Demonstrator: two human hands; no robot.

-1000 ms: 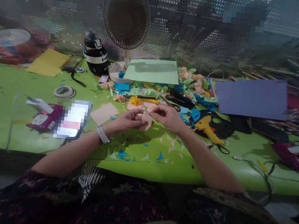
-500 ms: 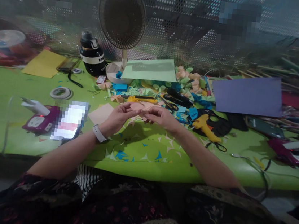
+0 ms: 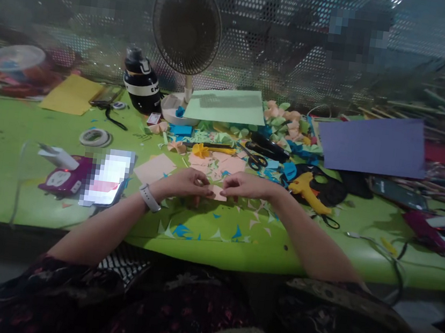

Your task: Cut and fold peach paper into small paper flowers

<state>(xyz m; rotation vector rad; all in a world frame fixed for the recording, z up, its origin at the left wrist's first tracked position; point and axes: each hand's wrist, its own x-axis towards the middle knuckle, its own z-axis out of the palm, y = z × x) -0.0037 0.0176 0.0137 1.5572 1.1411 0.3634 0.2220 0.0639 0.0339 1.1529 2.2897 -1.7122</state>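
Between my two hands is a small piece of peach paper (image 3: 218, 193), its ends pinched by the fingers. My left hand (image 3: 188, 183), with a white band at the wrist, grips its left end. On the other end are the closed fingertips of my right hand (image 3: 242, 184). Whether the paper is folded I cannot tell. Just behind the hands lie flat peach paper pieces (image 3: 229, 163). A stack of peach paper squares (image 3: 155, 168) lies left of my left hand. Blue and peach offcuts (image 3: 182, 231) are scattered on the green table in front.
Scissors (image 3: 256, 161), a black stapler (image 3: 267, 147) and a yellow glue gun (image 3: 309, 190) lie behind and right of the hands. At left are a lit phone (image 3: 108, 177) and a tape roll (image 3: 94, 138). A bottle (image 3: 141, 83) and fan (image 3: 186, 27) stand at the back.
Both hands have come lower and nearer to me with the peach paper, which now shows between the fingertips. More of the peach pieces behind them is visible. The view has shifted slightly.
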